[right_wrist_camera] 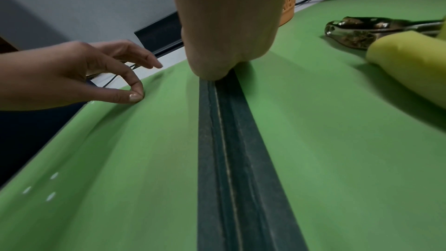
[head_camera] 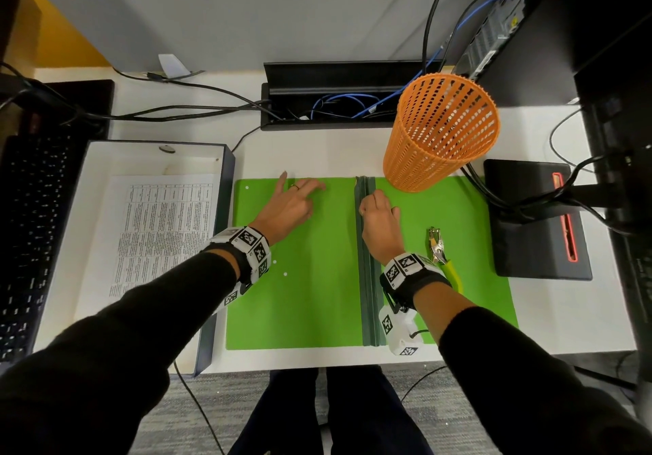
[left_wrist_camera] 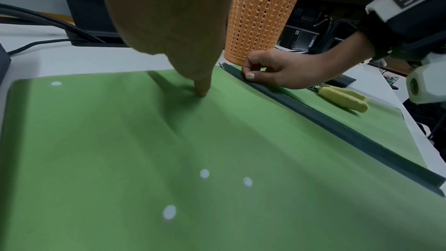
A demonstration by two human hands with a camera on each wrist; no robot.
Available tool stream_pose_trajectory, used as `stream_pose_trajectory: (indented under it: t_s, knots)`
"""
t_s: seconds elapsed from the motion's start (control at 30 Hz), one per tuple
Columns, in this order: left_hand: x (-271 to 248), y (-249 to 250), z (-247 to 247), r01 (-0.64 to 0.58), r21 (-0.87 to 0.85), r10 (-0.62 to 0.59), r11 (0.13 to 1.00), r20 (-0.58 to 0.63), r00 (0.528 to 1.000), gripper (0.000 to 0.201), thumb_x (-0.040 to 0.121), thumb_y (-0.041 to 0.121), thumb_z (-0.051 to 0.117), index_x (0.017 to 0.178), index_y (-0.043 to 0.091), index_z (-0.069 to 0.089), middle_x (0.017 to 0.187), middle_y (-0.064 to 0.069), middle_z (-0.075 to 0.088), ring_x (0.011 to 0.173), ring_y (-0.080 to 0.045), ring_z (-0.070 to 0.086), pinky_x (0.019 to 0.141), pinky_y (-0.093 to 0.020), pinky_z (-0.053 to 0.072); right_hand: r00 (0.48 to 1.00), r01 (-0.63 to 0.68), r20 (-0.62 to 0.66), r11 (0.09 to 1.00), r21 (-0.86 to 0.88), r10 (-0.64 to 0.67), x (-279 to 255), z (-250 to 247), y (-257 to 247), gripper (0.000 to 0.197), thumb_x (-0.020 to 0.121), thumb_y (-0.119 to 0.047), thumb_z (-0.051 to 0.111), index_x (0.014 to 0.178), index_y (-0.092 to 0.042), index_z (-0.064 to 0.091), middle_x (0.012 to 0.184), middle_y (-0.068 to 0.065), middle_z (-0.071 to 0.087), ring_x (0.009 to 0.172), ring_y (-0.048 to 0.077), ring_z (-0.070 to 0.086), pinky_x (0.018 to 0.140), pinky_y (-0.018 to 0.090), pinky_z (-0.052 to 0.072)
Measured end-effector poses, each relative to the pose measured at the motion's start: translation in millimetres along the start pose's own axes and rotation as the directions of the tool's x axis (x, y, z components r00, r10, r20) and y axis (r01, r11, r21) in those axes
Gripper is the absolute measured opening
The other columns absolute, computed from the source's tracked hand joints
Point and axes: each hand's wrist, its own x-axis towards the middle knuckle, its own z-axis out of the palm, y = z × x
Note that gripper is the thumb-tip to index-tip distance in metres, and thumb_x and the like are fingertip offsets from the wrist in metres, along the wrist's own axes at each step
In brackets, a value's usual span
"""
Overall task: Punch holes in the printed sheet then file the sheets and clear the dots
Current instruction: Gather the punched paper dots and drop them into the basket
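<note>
The open green folder [head_camera: 300,295] is seen as smooth card or thin plastic with a faint sheen — which of the two cannot be told from the blurred wrist views. Its dark spine strip [right_wrist_camera: 229,159] looks matt and slightly rough, scuffed along the centre groove. The white dots [left_wrist_camera: 204,173] scattered on it appear to be flat matt paper. The hole punch [right_wrist_camera: 357,31] is made of shiny bare metal at the head, its handles sleeved in smooth, matt yellow-green plastic. The orange basket [head_camera: 441,133] is of perforated moulded plastic, and the printed sheet [head_camera: 162,228] is plain matt paper.
</note>
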Motion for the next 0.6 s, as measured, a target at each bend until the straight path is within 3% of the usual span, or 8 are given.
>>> stream_pose_trajectory:
  t_s: [0.07,0.13,0.23,0.43,0.6]
  knots:
    - [-1.3,0.6,1.3,0.002,0.030,-0.002,1.000,0.011,1.000,0.013,0.087,0.012,0.061,0.076,0.010,0.067,0.151,-0.001,0.031,0.143,-0.018,0.025,0.116,-0.054,-0.003,1.000,-0.002,-0.017,1.000,-0.010,0.002,0.1,0.6,-0.6,0.038,0.071,0.018,0.048,0.100,-0.005,0.054,0.112,0.015,0.049,0.104,0.029,0.048,0.080,0.037,0.036]
    - [-3.3,0.7,4.0,0.016,0.031,-0.017,0.999,0.016,1.000,0.013,0.090,0.011,0.059,0.079,0.009,0.067,0.153,-0.003,0.028,0.144,-0.018,0.023,0.115,-0.051,-0.006,0.999,0.000,-0.040,1.000,-0.023,-0.001,0.4,1.1,-0.7,0.039,0.068,0.019,0.051,0.099,-0.004,0.056,0.112,0.016,0.050,0.104,0.031,0.048,0.079,0.038,0.038]
    - [-4.8,-0.4,9.5,0.014,0.028,-0.014,1.000,-0.008,1.000,0.013,0.091,0.009,0.057,0.083,0.006,0.067,0.151,-0.007,0.032,0.141,-0.021,0.030,0.117,-0.049,-0.001,0.998,0.017,-0.064,1.000,-0.011,-0.018,0.4,2.8,0.2,0.038,0.065,0.022,0.054,0.095,-0.002,0.058,0.116,0.018,0.053,0.106,0.033,0.051,0.079,0.038,0.043]
    - [-5.1,-5.4,14.6,-0.035,0.066,0.036,0.997,-0.025,0.999,0.010,0.090,0.005,0.057,0.086,0.005,0.066,0.148,-0.014,0.037,0.134,-0.024,0.041,0.116,-0.045,0.004,0.998,0.027,-0.058,0.996,0.083,-0.023,-3.3,4.3,3.3,0.033,0.069,0.024,0.047,0.090,0.000,0.056,0.128,0.025,0.049,0.121,0.037,0.047,0.096,0.044,0.043]
    - [-7.8,-12.7,13.3,-0.051,0.081,0.054,0.995,-0.039,0.998,0.006,0.090,0.005,0.058,0.088,0.005,0.064,0.143,-0.014,0.043,0.132,-0.021,0.044,0.117,-0.047,0.015,0.998,0.034,-0.058,0.993,0.110,-0.028,-2.9,-1.7,4.0,0.033,0.070,0.025,0.046,0.090,0.001,0.056,0.128,0.025,0.050,0.121,0.038,0.047,0.096,0.044,0.043]
